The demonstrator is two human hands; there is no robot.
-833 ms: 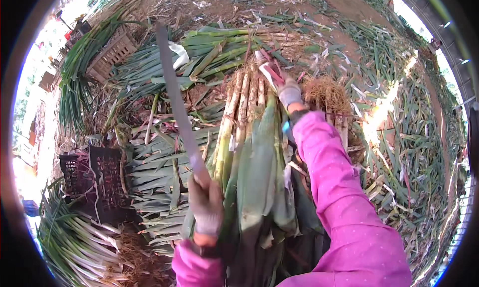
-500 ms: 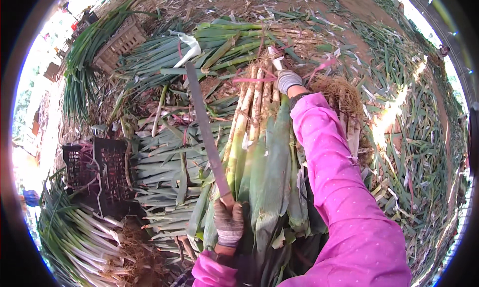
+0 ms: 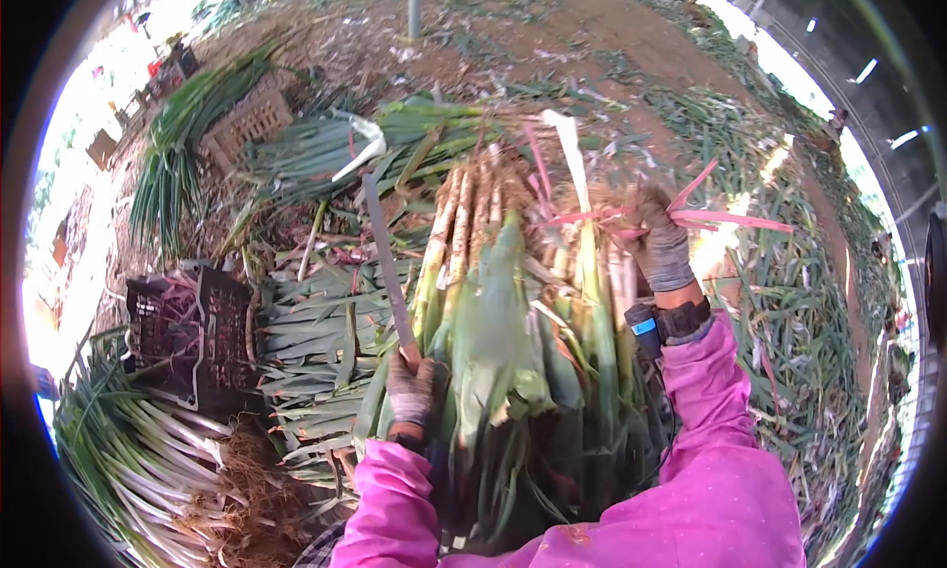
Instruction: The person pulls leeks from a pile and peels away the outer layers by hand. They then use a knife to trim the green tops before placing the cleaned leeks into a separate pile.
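Brown bare ground [image 3: 567,30], strewn with scraps, fills the top of the frame, with a grey post [image 3: 414,7] at the upper middle and a dark roof [image 3: 838,50] curving along the upper right; bright daylight shows at the upper left. A thick litter of green leaves [image 3: 804,351] covers the right side. At the left, a black slatted crate [image 3: 225,326] stands above a heap of white-stemmed green onions [image 3: 148,459], whose tangled roots face the middle. A tan crate [image 3: 252,124] sits in the upper left beside a drooping green bunch [image 3: 187,139], and a white strip [image 3: 367,151] lies just right of them on other greens. Broad leek leaves, partly blurred, hang between the hands at the centre, below the pale leek stems [image 3: 459,223], which lie with their root ends toward the top. The left hand [image 3: 409,388], gloved, is at the lower middle, its fingers closed round the lower end of a long knife [image 3: 385,257], the blade slanting toward the upper left. The right hand [image 3: 656,240], also gloved, is right of the leek stems, fingers curled tight on pink ties [image 3: 735,221] whose loose ends stick out on both sides.
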